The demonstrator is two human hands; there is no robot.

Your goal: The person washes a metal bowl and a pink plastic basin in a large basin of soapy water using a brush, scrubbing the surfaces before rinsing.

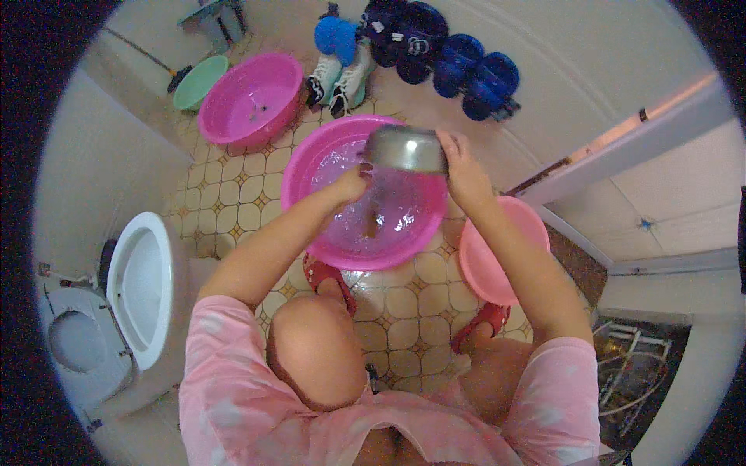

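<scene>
A metal bowl or pot (pixel 408 150) is held over a large magenta plastic basin (pixel 294 192), its shiny side wall facing me. My right hand (pixel 467 172) grips its right end, with fingers over the upper edge. At its lower left edge is my left hand (pixel 353 183), thumb against the metal. The bowl is slightly blurred and its inside is hidden from me. Clear water (pixel 373 204) with bright reflections lies in the basin. A brownish elongated shape (pixel 372 224) shows in the water, too unclear to name.
Behind stand another magenta basin (pixel 250 131), a green basin (pixel 201 84) and white lace-up shoes (pixel 352 76). Dark blue rounded objects (pixel 475 64) line the wall. A pink basin (pixel 486 262) is under my right forearm. At left are a white sink (pixel 143 291) and toilet (pixel 78 341).
</scene>
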